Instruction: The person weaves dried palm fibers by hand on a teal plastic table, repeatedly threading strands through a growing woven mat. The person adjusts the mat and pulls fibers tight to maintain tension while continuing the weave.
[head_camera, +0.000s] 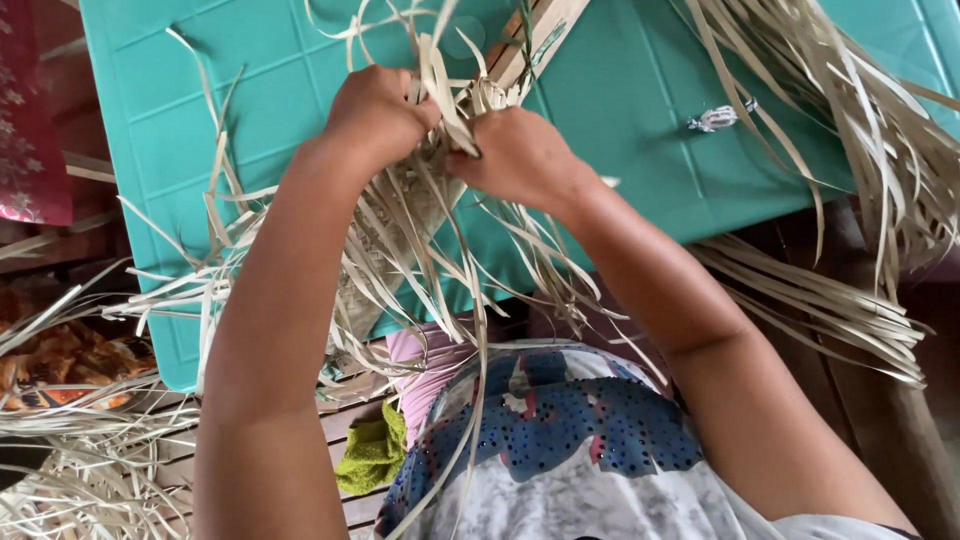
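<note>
Over the teal table (640, 120), left hand (375, 110) and right hand (520, 155) fingers pinching pale woven strips (440, 75), bare surface to the right

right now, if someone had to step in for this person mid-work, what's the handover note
Left hand: closed around pale dried leaf strips at the top of the bundle.
Right hand: pinching the same strips, close beside the left.
Things: the partly woven strip panel lies over the near edge of the teal plastic table, loose ends fanning out. A spare bundle of long strips drapes over the table's right side. A small crumpled wrapper sits on the table.
Done: part of the panel looks interlaced.
Left: many loose ends remain unwoven.
</note>
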